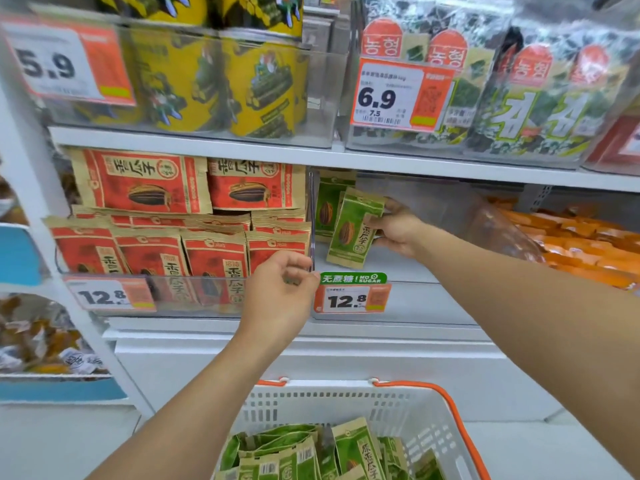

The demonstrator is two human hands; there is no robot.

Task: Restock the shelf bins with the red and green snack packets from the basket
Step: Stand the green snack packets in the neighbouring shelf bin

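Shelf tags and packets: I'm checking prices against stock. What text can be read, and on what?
"5.9": upper left price tag
"6.9" and "7.5": seaweed bin tag
"12.8": red packet bin tag
"12.8": green packet bin tag
"NO SUGAR": green sign
Packet lettering, small tag print and barcodes: not legible enough to quote.

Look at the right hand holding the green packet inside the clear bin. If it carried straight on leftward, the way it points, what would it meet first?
Probably the other green packets standing at the bin's left end, just beyond the held packet in the right hand; next the clear divider wall. Depth is hard to judge.
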